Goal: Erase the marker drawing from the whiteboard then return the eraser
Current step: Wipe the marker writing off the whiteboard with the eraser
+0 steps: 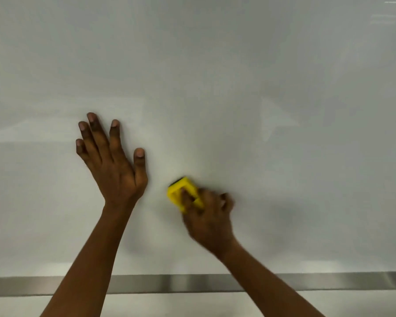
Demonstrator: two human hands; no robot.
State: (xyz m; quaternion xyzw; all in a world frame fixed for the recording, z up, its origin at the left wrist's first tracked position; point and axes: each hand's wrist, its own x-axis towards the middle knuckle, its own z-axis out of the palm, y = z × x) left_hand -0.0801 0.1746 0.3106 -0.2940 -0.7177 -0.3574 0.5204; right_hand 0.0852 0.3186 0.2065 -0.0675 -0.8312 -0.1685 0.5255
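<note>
Gripping one yellow plastic block eraser point(184, 194), dark pad against board: right hand point(209, 219), fingers clenched round it, motion-blurred. Left hand point(114, 164) flat, fingers spread loose, on one pale glossy whiteboard point(238, 76). One brushed metal ledge point(169, 283) along bottom edge. Two bare forearms.

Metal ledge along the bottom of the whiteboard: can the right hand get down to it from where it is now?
Probably yes. The right hand grips the yellow eraser against the whiteboard above the metal ledge, and only bare board lies between. The left hand rests flat off to the side.
</note>
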